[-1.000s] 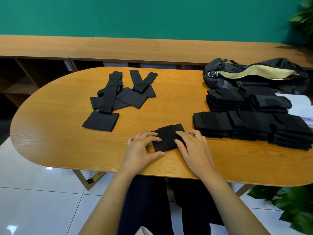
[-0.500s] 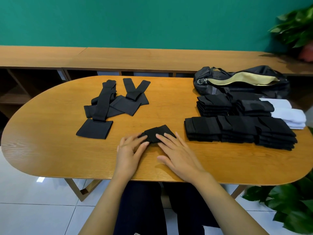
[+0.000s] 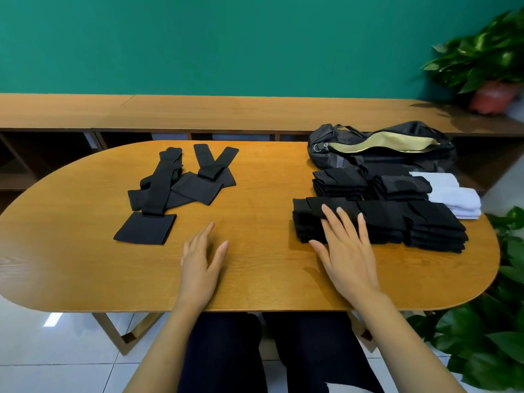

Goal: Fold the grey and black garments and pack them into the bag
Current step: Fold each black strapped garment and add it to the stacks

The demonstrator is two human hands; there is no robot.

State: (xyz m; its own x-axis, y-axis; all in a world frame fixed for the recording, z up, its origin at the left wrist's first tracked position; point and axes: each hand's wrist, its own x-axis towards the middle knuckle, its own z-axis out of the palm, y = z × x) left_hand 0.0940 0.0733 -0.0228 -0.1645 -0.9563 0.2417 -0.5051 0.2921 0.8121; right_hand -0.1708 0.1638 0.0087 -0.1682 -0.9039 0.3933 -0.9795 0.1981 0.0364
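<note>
**Two open hands, one resting on the folded row**

Two hands reach over the oval wooden table, and we find neither one gripping anything. The right hand lies flat with its fingers straight and spread. The fingertips rest on the left end of the front row of folded black garments, and the thumb lies by the row's near edge. The left hand is open too, its fingers extended and close together, turned partly on edge above bare wood. We cannot tell whether it touches the tabletop.

The front row runs across the right half of the table as several low stacks set side by side. Just behind it stand the rear stacks of folded black pieces, and behind those lies the bag, dark, with its zip open on a pale yellow lining. It lies at the table's far right edge. White folded cloths sit just right of the rear stacks.

On the left half of the table, well apart from the folded pieces, we see the unfolded black garments, long strips lying overlapped and crossed in a loose heap.

Beyond the table a wooden bench runs along a green wall, with a potted plant on its right end. A leafy plant stands on the floor at the near right.
</note>
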